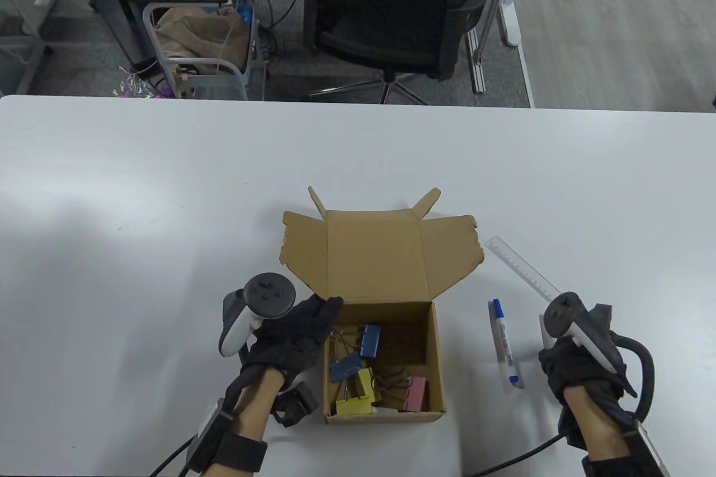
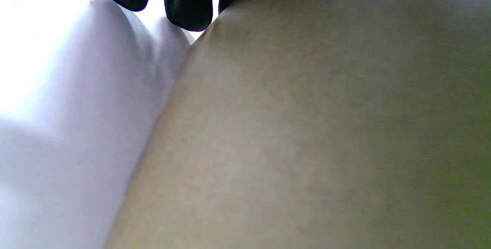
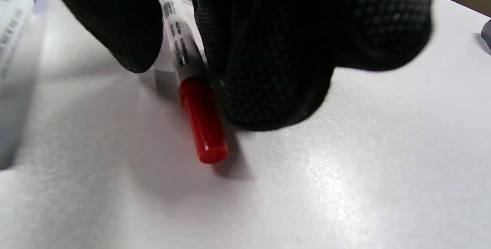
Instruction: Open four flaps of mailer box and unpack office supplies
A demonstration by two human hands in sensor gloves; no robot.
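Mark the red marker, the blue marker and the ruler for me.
red marker (image 3: 203,126), right wrist view, on its red cap.
blue marker (image 1: 504,344), table view, mid barrel.
ruler (image 1: 523,267), table view, middle of the clear strip.

The tabletop (image 1: 168,175) is evenly and brightly lit from above, with soft shadows cast beneath the box (image 1: 386,354). The left wrist view is blurred at close range and blown out to white at its upper left. In the right wrist view, glare is seen on the tabletop and the near glove is unfocused.
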